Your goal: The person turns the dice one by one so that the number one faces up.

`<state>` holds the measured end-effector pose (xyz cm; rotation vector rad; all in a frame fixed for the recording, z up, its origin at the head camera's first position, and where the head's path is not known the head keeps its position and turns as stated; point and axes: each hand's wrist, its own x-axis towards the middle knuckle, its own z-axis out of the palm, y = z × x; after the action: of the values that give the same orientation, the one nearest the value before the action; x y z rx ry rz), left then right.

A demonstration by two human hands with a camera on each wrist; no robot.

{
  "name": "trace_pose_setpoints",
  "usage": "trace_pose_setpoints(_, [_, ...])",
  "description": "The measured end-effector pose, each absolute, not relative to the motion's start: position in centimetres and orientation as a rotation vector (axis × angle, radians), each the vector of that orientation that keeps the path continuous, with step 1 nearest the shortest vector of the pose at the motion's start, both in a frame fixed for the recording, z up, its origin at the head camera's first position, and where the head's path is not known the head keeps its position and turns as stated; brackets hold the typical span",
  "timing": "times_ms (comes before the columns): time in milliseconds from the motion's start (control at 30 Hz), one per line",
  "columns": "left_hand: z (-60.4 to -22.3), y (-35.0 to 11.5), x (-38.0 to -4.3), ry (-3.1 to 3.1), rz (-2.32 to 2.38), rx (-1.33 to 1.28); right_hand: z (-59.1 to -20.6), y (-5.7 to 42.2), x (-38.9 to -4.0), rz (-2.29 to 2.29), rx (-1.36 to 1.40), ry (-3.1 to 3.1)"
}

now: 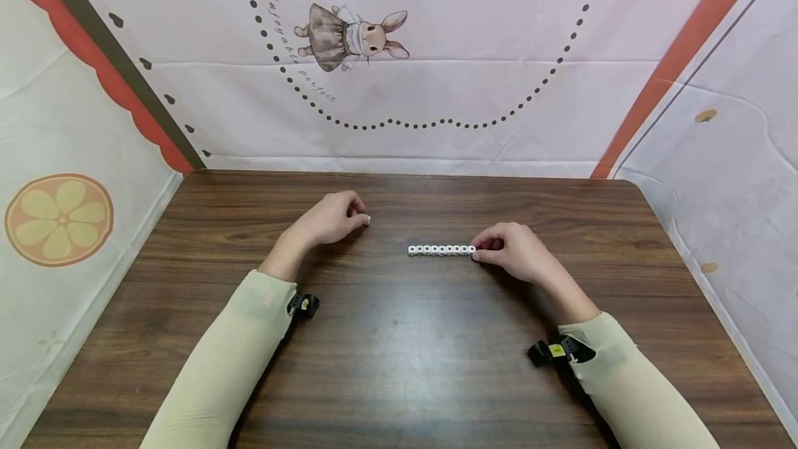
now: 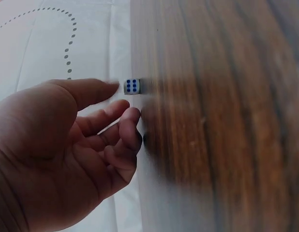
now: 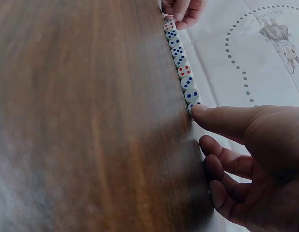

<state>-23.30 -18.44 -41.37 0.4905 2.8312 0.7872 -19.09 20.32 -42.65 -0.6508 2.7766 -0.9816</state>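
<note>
A straight row of small white dice (image 1: 441, 250) lies on the brown wood-grain table. My right hand (image 1: 516, 251) is at its right end, where thumb and index finger pinch the last die; the right wrist view shows the thumb (image 3: 222, 121) partly covering that die, and blue and red pips along the row. My left hand (image 1: 333, 217) is up and left of the row, apart from it. At its fingertips is a single die (image 2: 132, 87) with six blue pips showing, seemingly pinched by the thumb; the index finger's contact is hidden.
The table (image 1: 399, 366) ends at a pale cloth backdrop (image 1: 467, 33) printed with a rabbit and dots. Further cloth panels stand at both sides. A black wrist camera (image 1: 304, 305) is strapped to the left sleeve, another (image 1: 551, 352) to the right.
</note>
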Motion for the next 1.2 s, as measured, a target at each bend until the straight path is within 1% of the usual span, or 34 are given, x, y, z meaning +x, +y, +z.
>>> trace_pose_setpoints(467, [-41.9, -16.5, -24.1, 2.911, 0.640, 0.373, -42.6, 20.3, -19.1, -0.992, -0.656, 2.767])
trace_pose_setpoints(733, [-41.6, -16.4, -23.9, 2.902, 0.608, 0.452, -42.6, 20.3, -19.2, -0.991, -0.660, 2.767])
trace_pose_setpoints(967, [-41.5, -16.7, -23.9, 2.904, 0.595, 0.462, -42.5, 20.3, -19.1, -0.988, -0.662, 2.767])
trace_pose_setpoints(1200, [-41.6, -17.1, -23.7, 2.899, 0.716, 0.492, -42.7, 20.4, -19.1, -0.991, -0.662, 2.768])
